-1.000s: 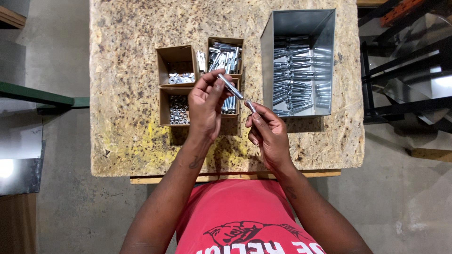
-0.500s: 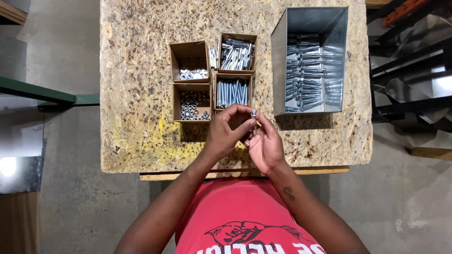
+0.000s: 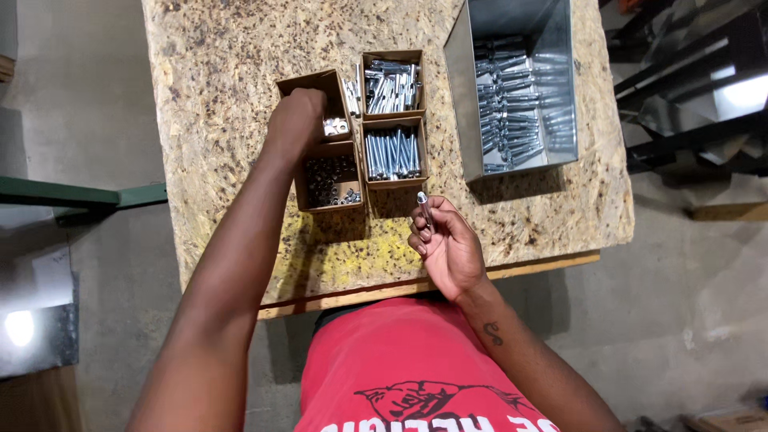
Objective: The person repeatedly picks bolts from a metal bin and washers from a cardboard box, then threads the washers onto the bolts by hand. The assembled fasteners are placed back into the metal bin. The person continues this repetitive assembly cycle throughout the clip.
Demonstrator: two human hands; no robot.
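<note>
A chipboard bench (image 3: 240, 96) carries four small open cardboard boxes pushed together in a square, so that each kind of hardware sits within one short reach of the others. The upper-left box (image 3: 308, 84) holds a few loose silver pieces, too small to name; the lower-left box (image 3: 328, 180) is full of small dark nuts or washers; the upper-right box (image 3: 392, 84) and the lower-right box (image 3: 394, 154) hold bright bolts lying side by side. To the right stands a taller sheet-metal bin (image 3: 512, 88) with a heap of long silver fasteners in it, apart from the cardboard group.

The left hand (image 3: 298, 120) reaches forward over the bench with the arm nearly straight, its knuckles up and its fingers dipped into the upper-left box among the silver pieces. The fingers are hidden behind the back of the hand, so I cannot tell whether they have closed on anything.

The right hand (image 3: 448, 244) stays back near the bench's front edge, palm turned up and fingers curled, clamped on a single bolt (image 3: 424, 210). The bolt stands roughly upright with one end poking above the fingertips, just in front of the lower-right box, seemingly held clear and steady where the other hand can get at its free end.
</note>
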